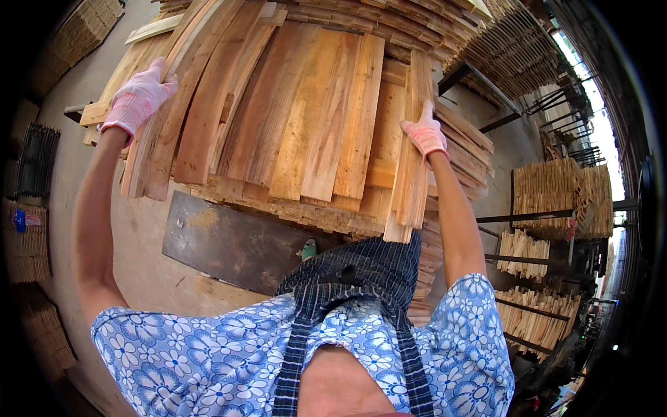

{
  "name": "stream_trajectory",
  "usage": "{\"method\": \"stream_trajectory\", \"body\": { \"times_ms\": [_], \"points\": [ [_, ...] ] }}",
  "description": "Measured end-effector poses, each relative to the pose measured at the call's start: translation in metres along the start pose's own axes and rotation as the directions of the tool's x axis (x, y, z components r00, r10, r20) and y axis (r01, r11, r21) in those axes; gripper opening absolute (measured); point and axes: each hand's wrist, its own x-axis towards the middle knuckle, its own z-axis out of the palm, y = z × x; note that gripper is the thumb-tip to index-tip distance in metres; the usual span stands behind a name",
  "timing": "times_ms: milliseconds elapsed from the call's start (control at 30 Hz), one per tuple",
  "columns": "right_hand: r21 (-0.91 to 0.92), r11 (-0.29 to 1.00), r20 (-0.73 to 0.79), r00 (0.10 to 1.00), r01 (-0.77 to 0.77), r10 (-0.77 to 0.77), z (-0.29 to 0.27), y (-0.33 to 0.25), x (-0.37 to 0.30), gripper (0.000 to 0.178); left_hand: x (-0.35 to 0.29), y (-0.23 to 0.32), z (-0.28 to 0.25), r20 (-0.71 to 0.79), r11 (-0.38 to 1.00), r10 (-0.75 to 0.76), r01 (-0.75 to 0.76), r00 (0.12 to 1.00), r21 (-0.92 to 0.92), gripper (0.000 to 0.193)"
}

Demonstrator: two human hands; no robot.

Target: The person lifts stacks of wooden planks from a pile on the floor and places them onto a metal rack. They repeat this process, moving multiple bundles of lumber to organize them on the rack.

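Around a pale, smooth floor (139, 236), stacked wood (545, 191) is stored in racks at the right; a dark, scuffed metal plate (215, 240) is set beside the central pile (299, 212). Loose boards (299, 118) are laid side by side across the top of this pile, directly before the person, their near ends left uneven. The left hand is placed (142, 101) at the outer boards on the left, and the right hand (425, 135) against a narrow board (410, 160) on the right; the wide reach appears to be dictated by the breadth of the layer. Each thumb is extended, but since the other fingers are partly hidden, whether either hand is closed cannot be told. The boards are flat and long, streaked with grain, and coloured from honey yellow to reddish brown. Pinkish knitted gloves (128, 111) are worn, presumably against splinters.
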Motion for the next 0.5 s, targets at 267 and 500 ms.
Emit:
{"method": "stream_trajectory", "body": {
  "times_ms": [267,500],
  "points": [
    [-0.024,0.998,-0.015,0.998,0.054,-0.055,0.014,0.016,-0.009,0.111,-0.033,0.028,-0.021,-0.061,0.998,0.059,-0.06,0.996,-0.004,0.088],
    [0.027,0.993,-0.055,0.992,0.116,-0.114,0.04,-0.056,-0.006,0.106,0.0,-0.001,-0.035,0.14,0.936,-0.02,0.068,0.99,-0.345,0.094]
  ]
}}
